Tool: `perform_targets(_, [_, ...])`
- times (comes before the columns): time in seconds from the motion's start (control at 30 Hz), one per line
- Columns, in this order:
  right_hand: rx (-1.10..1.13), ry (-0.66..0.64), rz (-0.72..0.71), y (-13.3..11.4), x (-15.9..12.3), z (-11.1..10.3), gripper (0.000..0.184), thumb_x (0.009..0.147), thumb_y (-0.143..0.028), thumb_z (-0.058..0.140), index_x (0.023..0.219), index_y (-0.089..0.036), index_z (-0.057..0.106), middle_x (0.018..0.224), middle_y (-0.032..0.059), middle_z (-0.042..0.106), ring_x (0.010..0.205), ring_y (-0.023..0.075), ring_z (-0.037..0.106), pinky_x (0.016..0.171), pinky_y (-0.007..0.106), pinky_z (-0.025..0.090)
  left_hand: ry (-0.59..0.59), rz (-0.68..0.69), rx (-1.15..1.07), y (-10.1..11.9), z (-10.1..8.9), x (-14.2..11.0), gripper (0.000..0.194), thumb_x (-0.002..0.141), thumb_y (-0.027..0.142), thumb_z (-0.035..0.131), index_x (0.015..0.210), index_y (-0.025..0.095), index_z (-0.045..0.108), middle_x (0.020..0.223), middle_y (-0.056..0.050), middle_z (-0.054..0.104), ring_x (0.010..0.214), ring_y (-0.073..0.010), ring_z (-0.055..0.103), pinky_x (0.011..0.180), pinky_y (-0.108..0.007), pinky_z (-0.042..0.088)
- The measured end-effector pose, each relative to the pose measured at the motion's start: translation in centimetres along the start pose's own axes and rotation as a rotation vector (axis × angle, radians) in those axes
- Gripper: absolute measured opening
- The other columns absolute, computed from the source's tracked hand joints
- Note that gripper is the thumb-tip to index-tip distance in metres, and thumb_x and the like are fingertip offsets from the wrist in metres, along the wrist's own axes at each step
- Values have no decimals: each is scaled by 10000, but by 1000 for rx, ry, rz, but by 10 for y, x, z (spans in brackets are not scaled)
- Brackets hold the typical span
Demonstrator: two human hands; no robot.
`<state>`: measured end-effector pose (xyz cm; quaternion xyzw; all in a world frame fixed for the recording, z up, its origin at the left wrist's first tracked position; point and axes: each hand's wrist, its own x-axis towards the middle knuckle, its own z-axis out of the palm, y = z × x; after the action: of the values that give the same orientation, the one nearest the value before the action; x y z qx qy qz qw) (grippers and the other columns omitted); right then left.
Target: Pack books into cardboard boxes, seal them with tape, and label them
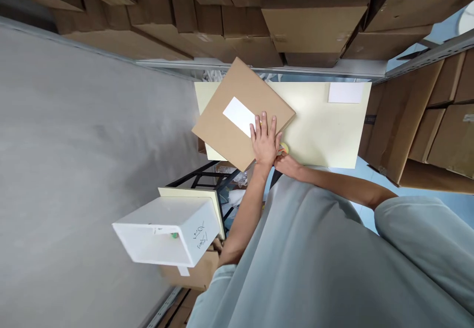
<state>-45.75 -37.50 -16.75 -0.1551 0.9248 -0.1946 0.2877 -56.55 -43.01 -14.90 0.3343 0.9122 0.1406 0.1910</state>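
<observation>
A flat brown cardboard box [237, 105] with a white label [239, 115] lies askew on a pale yellow table [322, 125], overhanging its left edge. My left hand [264, 143] rests flat on the box's near corner, fingers stretched out and together, partly over the label. My right hand [284, 162] sits just behind it at the table's front edge, fingers closed around a small yellowish roll, likely tape [284, 147], mostly hidden by the left hand.
A white sheet [345, 92] lies at the table's far right. Stacked cardboard boxes [314, 26] fill shelves behind and to the right. A white open bin [166, 231] sits on a lower stand at left. Grey floor spreads left.
</observation>
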Motion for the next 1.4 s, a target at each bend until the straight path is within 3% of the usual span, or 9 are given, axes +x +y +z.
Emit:
perform_targets(0.2, [36, -31, 112, 41, -75, 12, 455, 1012, 6, 407, 1421, 18, 606, 1117, 219, 806, 972, 263, 773, 984, 384, 534, -33, -2, 22, -10, 0, 1, 621, 1124, 455, 424, 1704, 231, 440, 1833, -99, 228, 1728, -274, -18, 1404, -583, -8])
perform_targets(0.4, [-138, -51, 355, 164, -192, 5, 364, 1005, -12, 461, 1280, -31, 699, 989, 219, 816, 952, 301, 774, 882, 387, 522, 15, 17, -49, -6, 0, -1, 617, 1125, 461, 440, 1686, 208, 470, 1819, -129, 269, 1729, -284, 4, 1402, -594, -2])
perform_targets(0.5, [-247, 13, 422, 213, -191, -18, 375, 1037, -53, 409, 1287, -57, 689, 985, 227, 811, 937, 307, 746, 883, 407, 491, 49, 31, -93, -6, 1, -1, 625, 1125, 484, 429, 1675, 192, 488, 1804, -145, 306, 1729, -287, 18, 1399, -606, 17])
perform_targets(0.6, [-264, 98, 461, 233, -134, -48, 375, 1043, -107, 416, 1338, -5, 625, 1030, 245, 806, 940, 324, 730, 850, 401, 467, 53, 46, -96, -7, 0, -2, 632, 1124, 503, 416, 1664, 187, 503, 1797, -151, 322, 1729, -288, 29, 1397, -609, 32])
perform_targets(0.73, [-268, 180, 391, 238, -49, -76, 378, 1015, -55, 385, 1320, 21, 595, 1045, 244, 808, 941, 297, 710, 897, 382, 429, 33, 63, -77, -9, -2, -4, 642, 1122, 510, 412, 1666, 182, 499, 1800, -154, 319, 1730, -292, 34, 1398, -600, 32])
perform_targets(0.83, [-265, 180, 327, 239, -28, -83, 358, 1017, -38, 368, 1275, 12, 611, 1076, 245, 808, 961, 283, 708, 944, 384, 410, -3, 91, -67, -17, -5, -6, 661, 1112, 522, 427, 1662, 164, 501, 1801, -169, 312, 1730, -312, 35, 1396, -605, 34])
perform_targets(0.97, [-275, 123, 310, 228, -44, -74, 356, 1040, -58, 360, 1265, 22, 625, 1074, 271, 805, 934, 296, 732, 922, 407, 417, -55, 162, -77, -32, -15, -7, 642, 1110, 524, 414, 1622, 163, 551, 1787, -166, 355, 1729, -319, 91, 1400, -596, 70])
perform_targets(1.17, [-180, 41, 315, 173, -73, -42, 469, 1126, -236, 393, 1408, 108, 540, 968, 283, 798, 884, 329, 776, 784, 391, 458, -30, 192, -111, -45, -30, -11, 600, 1125, 527, 358, 1510, 175, 653, 1695, -170, 515, 1692, -305, 283, 1397, -580, 190])
perform_targets(1.4, [-116, 49, 155, 108, -76, -5, 443, 993, 33, 365, 1385, 82, 565, 1027, 269, 800, 948, 313, 795, 857, 408, 494, -83, 147, -82, -50, -48, -37, 616, 1124, 538, 333, 1402, 159, 732, 1404, -198, 734, 1536, -329, 549, 1290, -502, 437])
